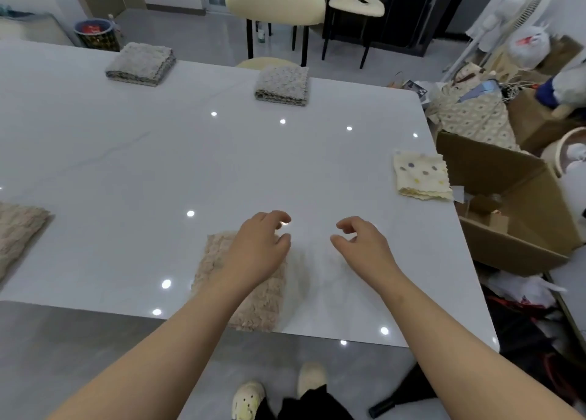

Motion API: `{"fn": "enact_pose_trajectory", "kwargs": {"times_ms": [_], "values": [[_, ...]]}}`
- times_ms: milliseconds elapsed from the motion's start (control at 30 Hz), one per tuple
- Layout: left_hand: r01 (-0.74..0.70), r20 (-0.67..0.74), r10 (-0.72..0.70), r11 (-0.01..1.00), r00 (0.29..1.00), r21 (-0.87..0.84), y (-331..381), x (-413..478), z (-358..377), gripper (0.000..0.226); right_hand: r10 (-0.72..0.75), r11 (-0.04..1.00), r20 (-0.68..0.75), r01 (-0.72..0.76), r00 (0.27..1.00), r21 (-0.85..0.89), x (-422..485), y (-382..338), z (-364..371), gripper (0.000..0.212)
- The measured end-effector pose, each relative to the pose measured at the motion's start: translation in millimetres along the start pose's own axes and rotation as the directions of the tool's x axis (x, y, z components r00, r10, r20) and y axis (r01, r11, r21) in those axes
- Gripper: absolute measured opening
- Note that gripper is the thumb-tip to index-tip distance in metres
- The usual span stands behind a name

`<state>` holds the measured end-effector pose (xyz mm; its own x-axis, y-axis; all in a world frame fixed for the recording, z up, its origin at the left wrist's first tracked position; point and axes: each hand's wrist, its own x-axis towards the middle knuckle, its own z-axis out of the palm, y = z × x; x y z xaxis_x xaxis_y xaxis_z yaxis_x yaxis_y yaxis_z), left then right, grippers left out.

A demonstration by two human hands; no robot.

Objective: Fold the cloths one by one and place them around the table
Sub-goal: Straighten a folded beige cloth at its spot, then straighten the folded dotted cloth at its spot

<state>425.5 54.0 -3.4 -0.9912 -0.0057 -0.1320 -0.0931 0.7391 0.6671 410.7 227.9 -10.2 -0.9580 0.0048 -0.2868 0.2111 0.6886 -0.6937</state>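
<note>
A folded beige cloth (253, 302) lies at the near edge of the white table (158, 172). My left hand (257, 248) hovers over its far end with loosely curled fingers, holding nothing. My right hand (361, 245) is just to the right of the cloth above bare table, fingers relaxed and empty. Two folded grey cloths (141, 64) (282, 85) sit along the far edge. A folded cream dotted cloth (421, 175) lies at the right edge. Another beige cloth (19, 232) lies at the left, partly out of view.
Two cream chairs (276, 1) stand beyond the far edge. An open cardboard box (507, 216) and piled bags and clutter crowd the floor right of the table. A patterned bin (93, 32) stands far left. My shoes (247, 400) show below the table's near edge.
</note>
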Motion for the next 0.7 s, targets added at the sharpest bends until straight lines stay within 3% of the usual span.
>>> {"fn": "enact_pose_trajectory", "kwargs": {"times_ms": [333, 700], "values": [[0.141, -0.069, -0.141, 0.990, 0.988, 0.002, 42.6, 18.5, 61.7, 0.031, -0.097, 0.994, 0.150, 0.104, 0.984, -0.040, 45.2, 44.7, -47.3, 0.030], [0.398, -0.189, -0.408, 0.913, 0.893, -0.090, 106.8, 11.2, 130.9, 0.032, -0.246, 0.938, 0.436, 0.327, 0.866, -0.119, 85.3, 79.0, -100.8, 0.030]]}}
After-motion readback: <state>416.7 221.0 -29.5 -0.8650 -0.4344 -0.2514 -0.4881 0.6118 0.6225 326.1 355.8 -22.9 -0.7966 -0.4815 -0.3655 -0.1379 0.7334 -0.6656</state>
